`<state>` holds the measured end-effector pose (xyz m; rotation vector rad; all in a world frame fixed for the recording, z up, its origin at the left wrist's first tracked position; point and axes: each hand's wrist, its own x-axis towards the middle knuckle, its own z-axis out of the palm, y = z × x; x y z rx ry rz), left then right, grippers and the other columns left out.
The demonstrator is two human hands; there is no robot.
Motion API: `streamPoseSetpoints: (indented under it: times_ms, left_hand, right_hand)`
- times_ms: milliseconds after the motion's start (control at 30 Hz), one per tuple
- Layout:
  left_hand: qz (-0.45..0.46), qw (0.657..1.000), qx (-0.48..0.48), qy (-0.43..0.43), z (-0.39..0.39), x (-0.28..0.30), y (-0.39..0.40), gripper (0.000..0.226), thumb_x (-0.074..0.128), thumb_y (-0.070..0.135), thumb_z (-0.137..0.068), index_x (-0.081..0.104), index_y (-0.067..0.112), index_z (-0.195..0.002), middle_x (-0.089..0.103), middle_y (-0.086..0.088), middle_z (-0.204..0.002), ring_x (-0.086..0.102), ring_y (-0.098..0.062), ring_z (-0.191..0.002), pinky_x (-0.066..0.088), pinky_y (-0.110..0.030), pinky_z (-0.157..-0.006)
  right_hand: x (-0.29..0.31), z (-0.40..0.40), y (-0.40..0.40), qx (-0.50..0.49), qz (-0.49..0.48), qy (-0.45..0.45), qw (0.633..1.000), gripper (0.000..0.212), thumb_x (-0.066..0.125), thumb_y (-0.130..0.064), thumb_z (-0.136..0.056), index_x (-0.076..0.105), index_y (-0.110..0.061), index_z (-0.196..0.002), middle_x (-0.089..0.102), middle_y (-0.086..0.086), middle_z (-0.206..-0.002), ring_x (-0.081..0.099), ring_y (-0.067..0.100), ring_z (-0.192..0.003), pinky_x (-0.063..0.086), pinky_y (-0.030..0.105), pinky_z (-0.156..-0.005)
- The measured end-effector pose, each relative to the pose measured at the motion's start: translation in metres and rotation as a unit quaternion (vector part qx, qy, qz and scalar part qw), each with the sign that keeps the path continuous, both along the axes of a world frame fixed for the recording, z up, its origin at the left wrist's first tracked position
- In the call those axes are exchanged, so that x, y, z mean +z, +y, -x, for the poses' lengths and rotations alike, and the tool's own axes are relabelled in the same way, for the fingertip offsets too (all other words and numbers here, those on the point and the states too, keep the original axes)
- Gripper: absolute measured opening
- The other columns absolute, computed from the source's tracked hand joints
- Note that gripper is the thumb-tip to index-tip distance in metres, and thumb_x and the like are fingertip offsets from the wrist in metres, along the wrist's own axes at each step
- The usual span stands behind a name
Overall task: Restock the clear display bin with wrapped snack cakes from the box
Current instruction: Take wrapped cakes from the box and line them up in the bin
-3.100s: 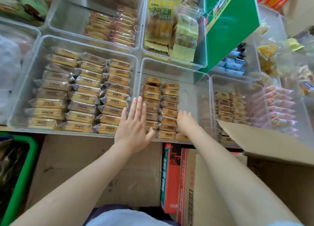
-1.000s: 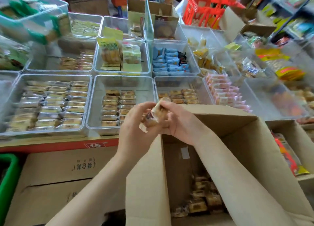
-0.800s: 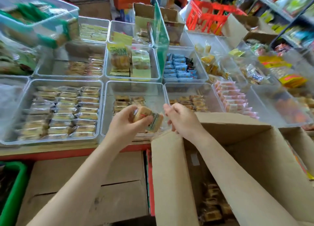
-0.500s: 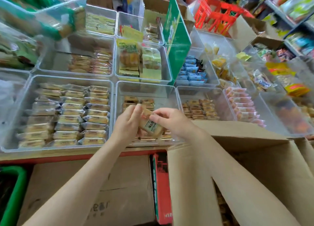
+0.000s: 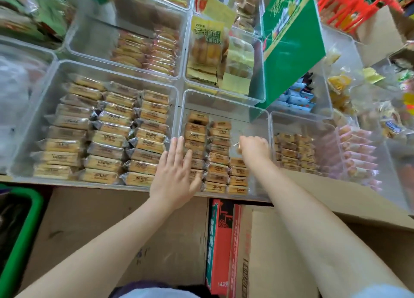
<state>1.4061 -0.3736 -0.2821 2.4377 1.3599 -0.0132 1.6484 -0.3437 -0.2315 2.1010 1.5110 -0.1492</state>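
A: Where are the hands sitting?

B: The left hand (image 5: 175, 176), in the lower middle of the frame, is lying flat with fingers spread straight against the near left corner of the clear display bin (image 5: 226, 100). The right hand (image 5: 254, 148) is reaching inside the bin, its grip curling round a wrapped snack cake (image 5: 239, 147) that is only peeking out by the knuckles.

A: And the stock?

B: Rows of snack cakes (image 5: 207, 154) are filling the bin's left and middle; a shorter third row is sitting just beneath the right hand. The cardboard box (image 5: 336, 199) is showing its flap at lower right, under the right forearm. A fuller neighbouring bin (image 5: 56, 78) is sitting to the left
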Motion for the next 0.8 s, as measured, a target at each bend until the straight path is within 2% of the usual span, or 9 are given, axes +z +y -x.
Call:
streamPoseSetpoints:
  times_ms: [67,200,267,367,433,533,600,733,800]
  left_hand:
    - [-0.004,1.000,-0.004,0.009,-0.001,-0.001,0.001,0.079,0.006,0.062,-0.099,0.006,0.012,-0.160,-0.023,-0.023,-0.163,-0.023,-0.036,-0.152,0.008,-0.052,-0.127]
    - [0.001,1.000,-0.002,0.017,-0.002,-0.003,0.001,0.079,0.012,0.061,-0.099,0.013,0.011,-0.161,-0.018,-0.023,-0.165,-0.019,-0.036,-0.154,0.013,-0.053,-0.125]
    - [-0.002,1.000,-0.002,0.018,-0.002,-0.002,0.001,0.079,0.013,0.060,-0.099,0.016,0.011,-0.160,-0.015,-0.021,-0.165,-0.016,-0.036,-0.154,0.014,-0.054,-0.125]
    - [-0.001,1.000,-0.005,0.022,-0.003,-0.002,0.001,0.079,0.012,0.060,-0.098,0.015,0.011,-0.161,-0.017,-0.020,-0.165,-0.018,-0.036,-0.154,0.014,-0.054,-0.125]
    - [-0.001,1.000,-0.004,0.025,-0.002,-0.001,0.001,0.080,0.010,0.060,-0.097,0.014,0.012,-0.162,-0.018,-0.019,-0.165,-0.020,-0.035,-0.153,0.012,-0.053,-0.126]
    - [0.006,1.000,-0.004,0.029,-0.001,0.004,0.002,0.084,0.004,0.062,-0.094,0.015,0.012,-0.162,-0.015,-0.018,-0.166,-0.020,-0.034,-0.153,0.009,-0.051,-0.127]
    - [0.010,0.999,-0.008,0.036,0.000,0.004,0.002,0.086,0.002,0.063,-0.093,0.016,0.014,-0.162,-0.012,-0.016,-0.167,-0.021,-0.033,-0.153,0.006,-0.049,-0.126]
    - [0.016,0.999,0.004,0.028,-0.001,0.011,0.003,0.069,0.030,0.054,-0.100,0.037,0.013,-0.155,0.015,-0.014,-0.169,-0.015,-0.033,-0.155,0.000,-0.051,-0.125]
    - [-0.001,0.999,0.001,0.036,-0.009,0.023,-0.008,0.053,0.041,0.041,-0.100,0.050,0.012,-0.144,0.027,-0.017,-0.164,-0.001,-0.038,-0.156,0.000,-0.055,-0.125]
  right_hand:
    - [-0.012,-0.001,0.004,0.020,0.014,0.009,1.000,0.022,0.053,-0.006,-0.096,0.056,-0.014,-0.116,0.066,0.008,-0.114,0.058,0.029,-0.109,0.042,0.039,-0.094]
    - [-0.030,-0.003,0.001,0.024,0.056,0.029,0.998,0.025,0.052,-0.003,-0.096,0.060,-0.012,-0.117,0.064,0.008,-0.111,0.061,0.029,-0.101,0.046,0.035,-0.078]
    - [-0.036,-0.003,-0.003,0.005,0.066,0.049,0.997,0.034,0.048,0.003,-0.095,0.057,-0.007,-0.125,0.057,0.012,-0.117,0.058,0.030,-0.106,0.048,0.037,-0.085]
    - [-0.039,0.004,-0.011,-0.016,0.085,0.070,0.994,0.051,0.046,0.005,-0.094,0.039,-0.002,-0.144,0.046,0.017,-0.135,0.046,0.032,-0.123,0.041,0.039,-0.105]
    - [-0.031,0.011,-0.015,-0.036,0.077,0.096,0.992,0.057,0.049,0.001,-0.093,0.034,-0.003,-0.148,0.045,0.017,-0.139,0.044,0.031,-0.126,0.040,0.040,-0.108]
    - [0.011,0.018,-0.023,-0.054,-0.027,0.181,0.982,0.035,0.046,-0.015,-0.100,0.054,-0.009,-0.134,0.054,0.009,-0.128,0.052,0.025,-0.115,0.049,0.039,-0.098]
    - [0.052,0.020,-0.038,-0.058,-0.118,0.251,0.959,0.029,0.042,-0.022,-0.104,0.061,-0.015,-0.124,0.060,0.002,-0.118,0.056,0.018,-0.105,0.051,0.035,-0.090]
    - [0.125,0.016,-0.099,-0.039,-0.277,0.367,0.887,0.022,0.049,-0.019,-0.103,0.071,-0.017,-0.106,0.066,-0.012,-0.086,0.060,0.001,-0.081,0.047,0.018,-0.072]
    - [0.141,0.008,-0.136,-0.021,-0.355,0.384,0.852,0.019,0.052,-0.011,-0.101,0.071,-0.013,-0.096,0.060,-0.015,-0.074,0.058,-0.003,-0.070,0.041,0.009,-0.062]
